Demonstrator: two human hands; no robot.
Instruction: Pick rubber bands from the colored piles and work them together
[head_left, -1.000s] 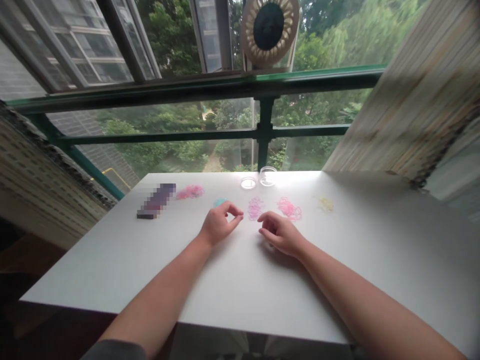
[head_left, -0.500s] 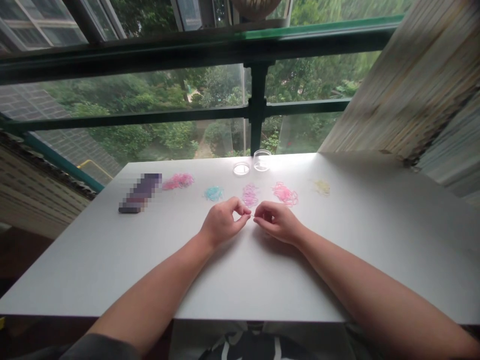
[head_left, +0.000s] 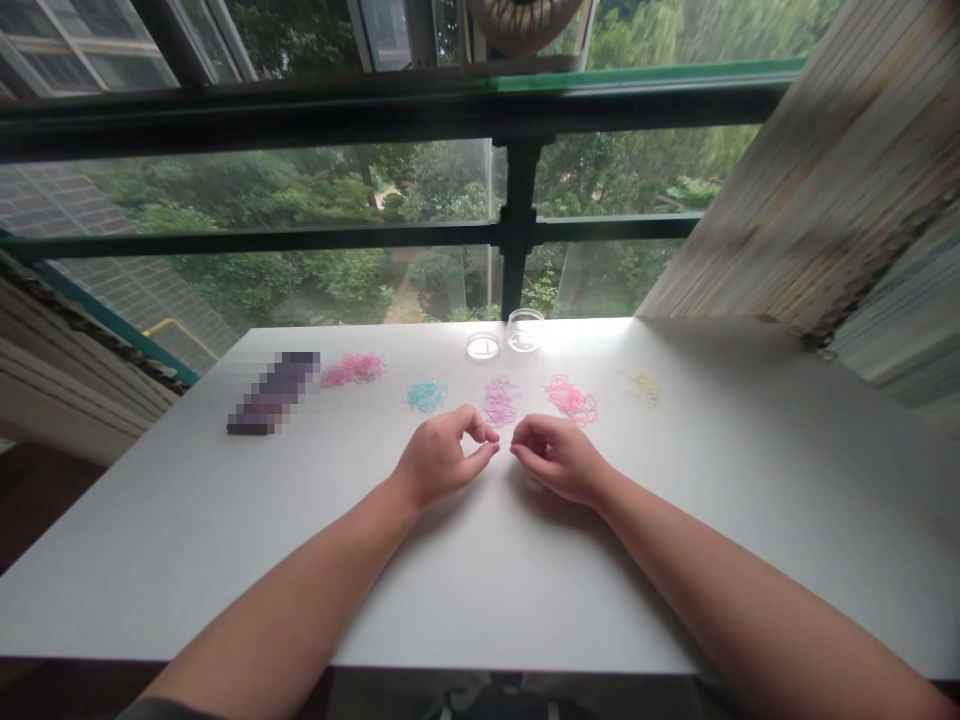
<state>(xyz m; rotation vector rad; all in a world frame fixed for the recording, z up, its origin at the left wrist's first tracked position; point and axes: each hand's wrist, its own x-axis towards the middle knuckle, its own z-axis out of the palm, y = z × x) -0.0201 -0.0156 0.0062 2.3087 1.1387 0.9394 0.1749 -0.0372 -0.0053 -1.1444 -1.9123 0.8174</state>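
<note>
My left hand (head_left: 446,455) is pinched closed above the white table (head_left: 420,600), just in front of a pile of purple bands (head_left: 500,400). Facing it across a small gap, my right hand (head_left: 559,455) is also pinched closed. Whatever lies between the fingertips of either hand is too small to make out. A blue pile (head_left: 427,395) is beyond my left hand, and a pink pile (head_left: 571,399) lies just past my right hand. Farther right is a small yellow pile (head_left: 645,387).
Two clear round dishes (head_left: 482,346) (head_left: 526,331) stand near the table's back edge. A pink and red pile (head_left: 354,369) lies at the back left beside a dark pixelated object (head_left: 276,393). Behind the table are a green window frame (head_left: 516,230) and a curtain (head_left: 795,170).
The gap between my two hands has grown slightly. The thin pale strand seen between the fingertips before no longer shows. The view has shifted a little, so the table appears lower.
</note>
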